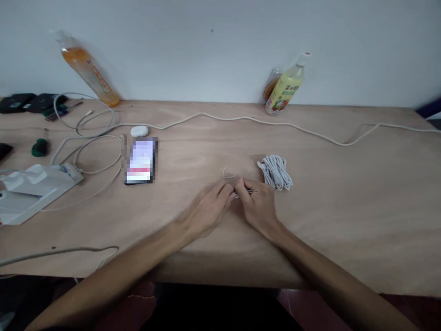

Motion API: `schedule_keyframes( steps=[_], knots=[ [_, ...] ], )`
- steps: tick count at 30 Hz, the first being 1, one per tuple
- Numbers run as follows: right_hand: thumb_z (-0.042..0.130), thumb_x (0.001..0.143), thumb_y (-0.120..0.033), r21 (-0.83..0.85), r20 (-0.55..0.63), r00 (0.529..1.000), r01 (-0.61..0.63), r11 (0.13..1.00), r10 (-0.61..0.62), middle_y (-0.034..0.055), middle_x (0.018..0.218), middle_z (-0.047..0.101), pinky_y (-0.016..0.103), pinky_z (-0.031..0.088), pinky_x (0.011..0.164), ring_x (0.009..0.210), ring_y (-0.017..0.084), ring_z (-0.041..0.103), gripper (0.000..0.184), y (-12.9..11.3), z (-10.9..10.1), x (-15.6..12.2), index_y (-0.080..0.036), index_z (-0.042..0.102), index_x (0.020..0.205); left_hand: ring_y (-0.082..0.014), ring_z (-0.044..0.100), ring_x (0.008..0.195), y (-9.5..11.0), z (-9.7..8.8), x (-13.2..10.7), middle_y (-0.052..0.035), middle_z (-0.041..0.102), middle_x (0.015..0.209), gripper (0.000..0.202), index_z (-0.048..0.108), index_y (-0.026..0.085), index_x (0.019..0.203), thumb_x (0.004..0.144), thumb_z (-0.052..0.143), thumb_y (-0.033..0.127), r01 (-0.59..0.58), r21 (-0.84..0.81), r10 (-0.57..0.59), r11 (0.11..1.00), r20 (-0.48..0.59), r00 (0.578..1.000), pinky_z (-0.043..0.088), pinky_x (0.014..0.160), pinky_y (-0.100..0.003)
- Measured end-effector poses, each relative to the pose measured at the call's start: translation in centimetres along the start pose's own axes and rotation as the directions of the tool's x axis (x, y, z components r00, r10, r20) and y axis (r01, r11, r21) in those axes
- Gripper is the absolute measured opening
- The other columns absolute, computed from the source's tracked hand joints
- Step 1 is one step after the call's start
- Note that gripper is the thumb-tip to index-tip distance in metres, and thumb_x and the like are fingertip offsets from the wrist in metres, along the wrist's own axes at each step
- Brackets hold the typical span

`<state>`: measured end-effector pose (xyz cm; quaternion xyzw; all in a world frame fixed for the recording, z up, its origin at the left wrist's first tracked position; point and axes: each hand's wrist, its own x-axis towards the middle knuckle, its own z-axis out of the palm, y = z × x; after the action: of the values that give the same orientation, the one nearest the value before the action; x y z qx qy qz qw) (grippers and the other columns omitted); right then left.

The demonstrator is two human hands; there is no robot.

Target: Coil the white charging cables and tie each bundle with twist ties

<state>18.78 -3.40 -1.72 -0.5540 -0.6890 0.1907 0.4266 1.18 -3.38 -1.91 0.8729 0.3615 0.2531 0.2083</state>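
My left hand (214, 202) and my right hand (257, 200) meet above the wooden table, fingers closed together. Between them a short stretch of a thin grey-white cable (235, 195) shows; most of it is hidden by the fingers. A fine, pale, bent wire tie (224, 174) sticks out beyond the fingertips, near the right thumb and forefinger. Just right of my right hand lies a coiled white cable (276, 173), bundled and apart from the hand.
A phone (140, 161) and a white earbud case (139, 131) lie to the left. A long white cable (248, 118) crosses behind the hands. An orange drink bottle (90, 73) and a yellow bottle (285, 89) lean at the wall. A white power strip-like tray (34, 197) sits far left.
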Motion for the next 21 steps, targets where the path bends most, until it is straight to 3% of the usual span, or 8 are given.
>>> schedule_keyframes(
  steps=[4, 8, 13, 17, 21],
  knots=[
    [0.044, 0.102, -0.039, 0.037, 0.093, 0.990, -0.109, 0.993, 0.105, -0.0034, 0.053, 0.039, 0.031, 0.025, 0.053, 0.050, 0.012, 0.034, 0.048, -0.11, -0.32, 0.28, -0.025, 0.035, 0.057, -0.0286, 0.076, 0.103, -0.60, 0.09, 0.19, -0.0143, 0.074, 0.113, 0.046, 0.064, 0.011, 0.126, 0.122, 0.027, 0.038, -0.082, 0.211, 0.065, 0.974, 0.086, 0.994, 0.064, 0.090, -0.044],
    [0.044, 0.099, -0.040, 0.014, 0.133, 0.982, -0.134, 0.991, 0.131, -0.0033, 0.053, 0.036, 0.032, 0.023, 0.054, 0.051, 0.012, 0.034, 0.047, -0.08, -0.53, 0.48, -0.025, 0.035, 0.056, -0.0306, 0.072, 0.110, -0.77, -0.23, 0.50, -0.0152, 0.073, 0.112, 0.040, 0.063, 0.009, 0.127, 0.122, 0.030, 0.032, -0.185, 0.318, 0.164, 0.930, 0.091, 0.982, 0.062, 0.093, -0.044],
    [0.043, 0.100, -0.040, -0.017, 0.128, 0.984, -0.124, 0.992, 0.125, -0.0032, 0.051, 0.039, 0.032, 0.025, 0.055, 0.051, 0.013, 0.036, 0.047, 0.08, -0.55, 0.64, -0.025, 0.039, 0.056, -0.0276, 0.069, 0.105, -0.45, -0.34, 0.50, -0.0119, 0.072, 0.110, 0.036, 0.063, 0.009, 0.127, 0.121, 0.031, 0.024, -0.210, 0.369, 0.186, 0.906, 0.098, 0.978, 0.059, 0.097, -0.043],
    [0.043, 0.100, -0.042, -0.015, 0.127, 0.983, -0.131, 0.991, 0.132, -0.0029, 0.051, 0.040, 0.032, 0.025, 0.054, 0.050, 0.013, 0.034, 0.048, 0.01, -0.35, 0.71, -0.026, 0.035, 0.056, -0.0262, 0.068, 0.098, -0.33, 0.07, 0.33, -0.0087, 0.071, 0.100, 0.040, 0.066, 0.012, 0.116, 0.119, 0.026, 0.017, -0.210, 0.406, 0.183, 0.889, 0.106, 0.977, 0.059, 0.093, -0.041],
    [0.043, 0.102, -0.041, -0.009, 0.127, 0.985, -0.117, 0.993, 0.118, -0.0030, 0.050, 0.040, 0.032, 0.025, 0.052, 0.049, 0.013, 0.036, 0.049, -0.11, -0.29, 0.74, -0.025, 0.037, 0.056, -0.0271, 0.067, 0.098, -0.39, 0.28, 0.18, -0.0087, 0.071, 0.100, 0.039, 0.066, 0.012, 0.118, 0.119, 0.027, 0.017, -0.203, 0.458, 0.184, 0.865, 0.087, 0.979, 0.060, 0.090, -0.042]
  ],
)
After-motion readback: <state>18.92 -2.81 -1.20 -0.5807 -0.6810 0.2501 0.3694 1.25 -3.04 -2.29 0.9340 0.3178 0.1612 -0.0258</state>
